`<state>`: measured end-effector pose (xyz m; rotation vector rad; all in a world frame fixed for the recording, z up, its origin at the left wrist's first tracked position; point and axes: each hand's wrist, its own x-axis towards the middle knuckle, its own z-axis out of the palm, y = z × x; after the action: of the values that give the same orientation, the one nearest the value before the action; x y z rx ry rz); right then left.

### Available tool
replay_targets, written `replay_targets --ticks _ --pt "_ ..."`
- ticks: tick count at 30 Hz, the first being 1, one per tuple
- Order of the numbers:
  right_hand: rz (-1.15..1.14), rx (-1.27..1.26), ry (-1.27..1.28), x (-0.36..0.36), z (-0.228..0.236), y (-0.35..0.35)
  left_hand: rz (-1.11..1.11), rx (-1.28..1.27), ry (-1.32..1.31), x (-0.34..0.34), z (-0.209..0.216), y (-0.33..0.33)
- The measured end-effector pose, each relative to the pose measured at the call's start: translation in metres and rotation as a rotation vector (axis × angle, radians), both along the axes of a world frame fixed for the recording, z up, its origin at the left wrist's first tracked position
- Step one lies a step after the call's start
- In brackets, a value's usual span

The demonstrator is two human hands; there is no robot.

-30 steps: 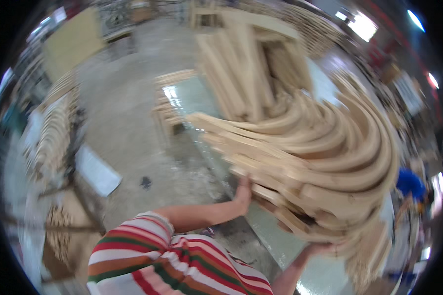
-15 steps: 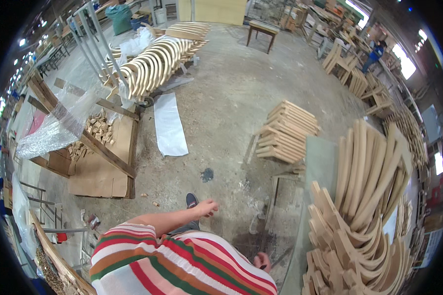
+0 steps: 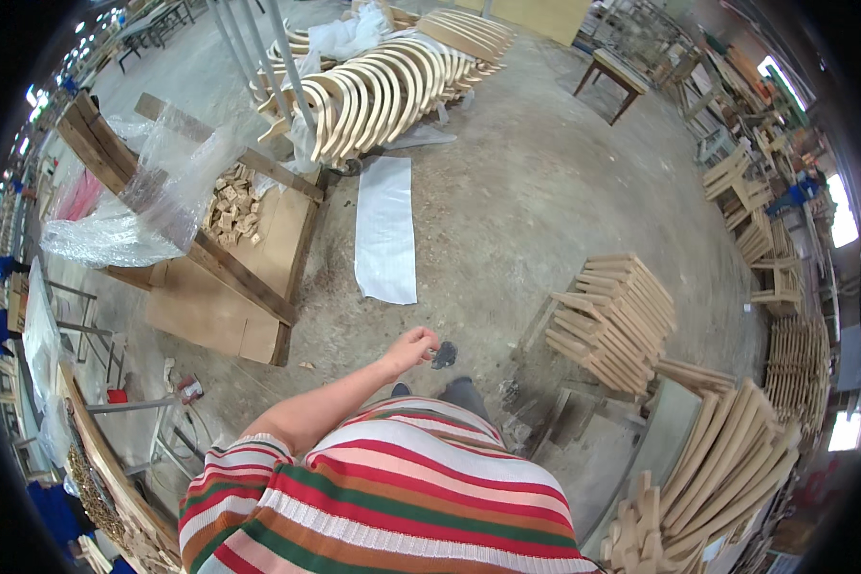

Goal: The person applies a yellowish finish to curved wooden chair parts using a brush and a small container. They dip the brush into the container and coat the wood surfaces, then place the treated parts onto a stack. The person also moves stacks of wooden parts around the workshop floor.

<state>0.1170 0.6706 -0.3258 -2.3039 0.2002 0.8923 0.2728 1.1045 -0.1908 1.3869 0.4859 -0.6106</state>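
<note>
My left hand [image 3: 409, 349] hangs out in front of my striped shirt, fingers loosely curled with nothing in them. It is above the concrete floor, just left of a dark shoe tip [image 3: 445, 356]. My right hand is out of sight. The nearest wood is a stack of curved wooden pieces [image 3: 727, 469] at my lower right, well apart from the hand. A stack of short straight wooden pieces [image 3: 614, 316] stands on the floor to the right.
A white sheet [image 3: 387, 230] lies on the floor ahead. Left of it is a pallet with cardboard [image 3: 220, 306], small wood blocks [image 3: 230, 206] and clear plastic wrap [image 3: 129, 225]. More curved wooden parts [image 3: 392, 81] are piled far ahead, and a small table [image 3: 610, 72] stands at the upper right.
One second ago both hands were against a big pile of curved wood. The view has swung away to the open floor, and my left hand now hangs free and empty.
</note>
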Motion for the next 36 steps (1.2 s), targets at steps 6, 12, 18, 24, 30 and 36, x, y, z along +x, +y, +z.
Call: replay_targets --ticks 6,12,18,24,30,36 --pt "0.112 -0.064 0.113 0.132 0.000 0.026 -0.114 -0.062 0.104 0.094 -0.033 0.017" --pt "0.087 0.070 0.181 0.352 0.027 0.086 0.167 0.700 -0.130 0.147 -0.113 0.116" --pt "-0.109 0.215 -0.012 0.558 0.043 0.149 0.345 0.857 0.333 0.175 -0.110 0.188" --pt "0.312 0.015 -0.205 0.700 -0.009 0.196 0.335 0.673 0.330 0.244 -0.130 0.182" --pt "0.558 0.020 -0.090 0.790 -0.008 0.321 0.216 0.571 0.364 0.347 -0.177 0.217" --pt "0.685 -0.066 -0.042 0.917 -0.024 0.407 0.277 0.689 0.313 0.478 -0.257 0.319"
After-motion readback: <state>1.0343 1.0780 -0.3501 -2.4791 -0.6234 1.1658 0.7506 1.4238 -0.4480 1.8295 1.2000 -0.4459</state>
